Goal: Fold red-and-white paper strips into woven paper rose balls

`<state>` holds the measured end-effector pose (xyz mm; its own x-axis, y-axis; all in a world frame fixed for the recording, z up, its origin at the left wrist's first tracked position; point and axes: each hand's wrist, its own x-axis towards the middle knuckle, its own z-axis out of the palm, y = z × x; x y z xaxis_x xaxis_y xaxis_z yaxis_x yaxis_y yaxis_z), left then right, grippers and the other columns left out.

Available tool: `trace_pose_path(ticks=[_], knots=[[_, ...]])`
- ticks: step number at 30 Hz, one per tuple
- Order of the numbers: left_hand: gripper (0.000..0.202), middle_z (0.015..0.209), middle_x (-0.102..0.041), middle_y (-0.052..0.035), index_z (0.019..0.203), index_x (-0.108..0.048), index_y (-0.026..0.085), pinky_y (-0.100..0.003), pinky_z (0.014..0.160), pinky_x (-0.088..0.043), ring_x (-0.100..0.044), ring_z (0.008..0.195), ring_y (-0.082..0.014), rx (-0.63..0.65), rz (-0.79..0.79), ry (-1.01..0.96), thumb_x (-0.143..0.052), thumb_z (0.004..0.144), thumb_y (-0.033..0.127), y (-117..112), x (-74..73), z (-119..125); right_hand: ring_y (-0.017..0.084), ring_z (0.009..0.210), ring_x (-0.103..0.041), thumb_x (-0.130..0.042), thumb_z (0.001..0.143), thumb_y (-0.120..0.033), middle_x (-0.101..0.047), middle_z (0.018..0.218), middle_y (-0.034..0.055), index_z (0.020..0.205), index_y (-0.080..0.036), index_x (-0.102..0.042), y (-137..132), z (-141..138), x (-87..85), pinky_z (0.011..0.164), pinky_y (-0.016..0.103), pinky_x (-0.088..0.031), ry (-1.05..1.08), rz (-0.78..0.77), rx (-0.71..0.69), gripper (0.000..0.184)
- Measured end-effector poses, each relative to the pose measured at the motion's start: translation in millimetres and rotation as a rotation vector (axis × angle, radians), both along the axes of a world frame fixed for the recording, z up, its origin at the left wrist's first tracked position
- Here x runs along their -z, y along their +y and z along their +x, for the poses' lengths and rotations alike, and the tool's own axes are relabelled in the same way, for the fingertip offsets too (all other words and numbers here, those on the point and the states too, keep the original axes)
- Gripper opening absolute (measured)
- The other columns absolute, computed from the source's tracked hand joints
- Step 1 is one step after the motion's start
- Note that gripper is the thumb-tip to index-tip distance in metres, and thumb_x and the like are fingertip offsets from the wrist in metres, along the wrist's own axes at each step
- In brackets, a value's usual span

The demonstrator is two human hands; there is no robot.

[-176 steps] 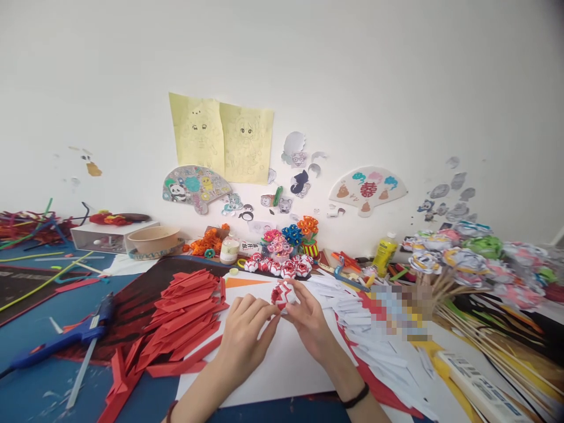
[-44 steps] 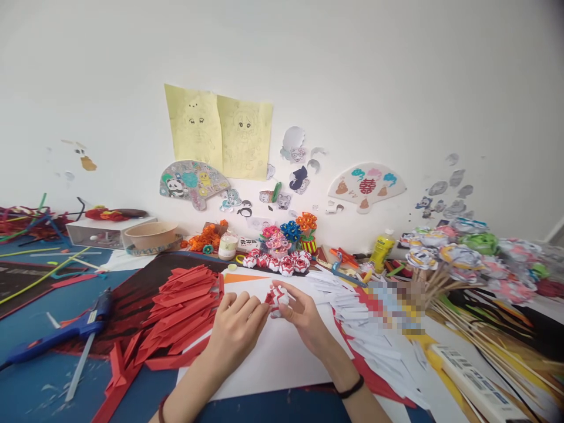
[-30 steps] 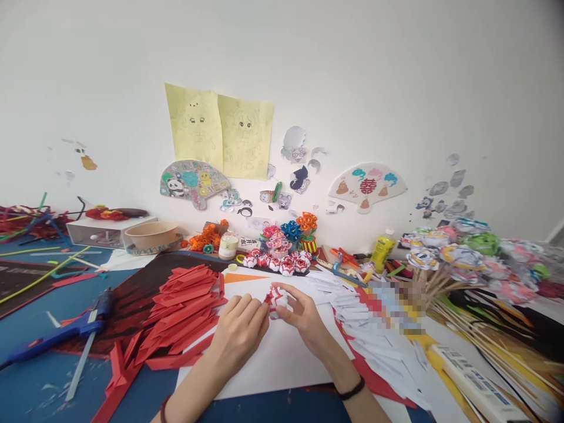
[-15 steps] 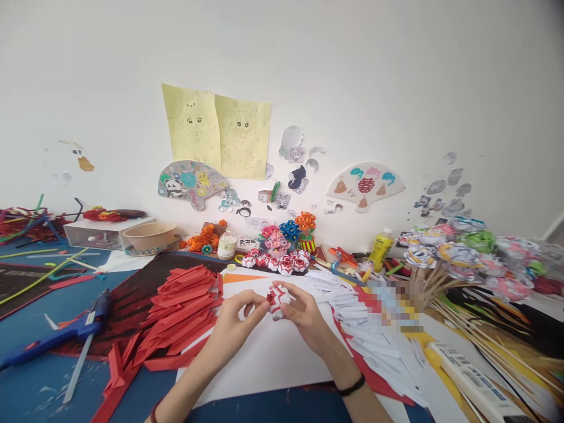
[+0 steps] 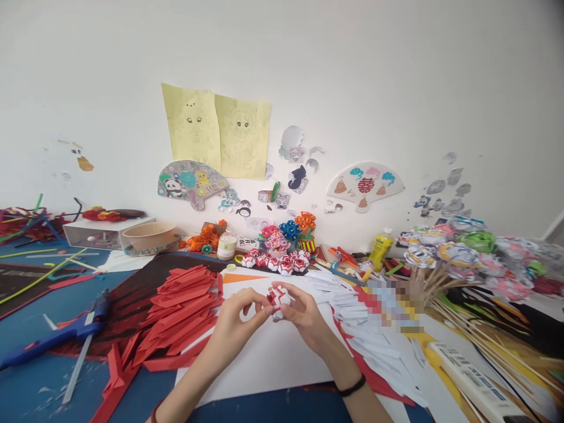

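Note:
Both hands meet over a white paper sheet point(image 5: 273, 358) at the table's middle. My right hand point(image 5: 304, 317) cups a small red-and-white folded paper ball point(image 5: 277, 298), its fingers curled round it. My left hand point(image 5: 235, 323) pinches the ball's left side with thumb and fingertips. A pile of folded red paper strips point(image 5: 180, 317) lies to the left of my hands, and folded white strips point(image 5: 370, 335) spread out to the right.
A blue glue gun point(image 5: 57, 335) lies at the left. A row of finished red-and-white balls point(image 5: 275, 262) sits behind my hands, with small paper flower pots point(image 5: 291, 232). A yellow glue bottle point(image 5: 381, 249) and paper flowers on sticks point(image 5: 467, 258) stand at the right.
My left hand has lifted from lying flat beside the ball to pinching it with raised fingertips. The ball has stayed in my right hand throughout.

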<state>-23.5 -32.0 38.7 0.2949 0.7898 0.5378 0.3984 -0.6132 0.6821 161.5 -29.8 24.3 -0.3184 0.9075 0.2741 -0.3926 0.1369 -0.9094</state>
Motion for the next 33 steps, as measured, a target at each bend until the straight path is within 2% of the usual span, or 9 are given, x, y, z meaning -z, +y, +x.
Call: trace_pose_path(ticks=[8, 17, 21, 24, 28, 30, 33], knots=[[0.015, 0.075, -0.064, 0.0013, 0.079, -0.064, 0.021, -0.029, 0.072, -0.035, -0.054, 0.072, -0.0149, -0.049, 0.147, 0.076, -0.06, 0.089, 0.031, -3.2, -0.5, 3.1, 0.02, 0.089, -0.058, -0.076, 0.077, -0.032, -0.063, 0.096, 0.006, 0.12, -0.021, -0.062, -0.3, -0.4, 1.6, 0.073, 0.034, -0.053, -0.005, 0.016, -0.006, 0.047], [0.018, 0.076, -0.06, 0.0008, 0.079, -0.057, 0.02, -0.031, 0.073, -0.033, -0.052, 0.074, -0.0161, -0.079, 0.158, 0.132, -0.052, 0.094, 0.028, -5.6, 2.7, 5.2, 0.021, 0.092, -0.058, -0.077, 0.076, -0.031, -0.064, 0.097, 0.0065, 0.12, -0.021, -0.061, -0.1, -1.1, 2.0, 0.075, 0.035, -0.053, 0.002, 0.015, -0.01, 0.048], [0.018, 0.077, -0.058, -0.0001, 0.081, -0.054, 0.02, -0.031, 0.072, -0.033, -0.049, 0.075, -0.017, -0.072, 0.186, 0.157, -0.046, 0.096, 0.026, -7.0, 1.3, 5.7, 0.022, 0.094, -0.06, -0.078, 0.075, -0.035, -0.064, 0.107, 0.0082, 0.121, -0.022, -0.061, -1.3, 0.2, -1.2, 0.078, 0.036, -0.052, 0.036, -0.002, -0.038, 0.051], [0.018, 0.078, -0.058, -0.0008, 0.082, -0.053, 0.02, -0.03, 0.071, -0.034, -0.048, 0.075, -0.0171, -0.068, 0.204, 0.13, -0.044, 0.096, 0.026, -7.4, -0.9, 4.4, 0.022, 0.095, -0.062, -0.071, 0.08, -0.044, -0.062, 0.115, 0.0093, 0.124, -0.023, -0.059, -2.9, 1.9, -5.0, 0.081, 0.038, -0.051, 0.091, -0.042, -0.07, 0.05], [0.019, 0.077, -0.059, -0.0004, 0.08, -0.054, 0.02, -0.029, 0.071, -0.035, -0.05, 0.074, -0.0164, -0.038, 0.182, 0.09, -0.047, 0.096, 0.028, -7.3, -2.5, 2.9, 0.022, 0.098, -0.063, -0.058, 0.088, -0.051, -0.065, 0.109, 0.0111, 0.129, -0.021, -0.055, -4.6, 2.6, -5.1, 0.087, 0.043, -0.049, 0.098, -0.118, -0.171, 0.051], [0.019, 0.076, -0.06, -0.0001, 0.08, -0.055, 0.02, -0.029, 0.071, -0.036, -0.051, 0.074, -0.0162, -0.027, 0.165, 0.068, -0.049, 0.095, 0.029, -7.2, -2.6, 2.5, 0.023, 0.098, -0.063, -0.061, 0.087, -0.049, -0.066, 0.107, 0.0116, 0.129, -0.019, -0.055, -4.4, 2.0, -3.1, 0.089, 0.045, -0.048, 0.082, -0.12, -0.199, 0.052], [0.018, 0.077, -0.061, -0.0003, 0.082, -0.057, 0.02, -0.029, 0.07, -0.036, -0.051, 0.073, -0.0158, -0.038, 0.167, 0.031, -0.048, 0.095, 0.029, -7.6, -3.5, 1.6, 0.023, 0.102, -0.062, -0.067, 0.083, -0.045, -0.064, 0.112, 0.0119, 0.126, -0.019, -0.057, -2.9, 1.6, -1.0, 0.091, 0.043, -0.048, 0.079, -0.09, -0.155, 0.052]])
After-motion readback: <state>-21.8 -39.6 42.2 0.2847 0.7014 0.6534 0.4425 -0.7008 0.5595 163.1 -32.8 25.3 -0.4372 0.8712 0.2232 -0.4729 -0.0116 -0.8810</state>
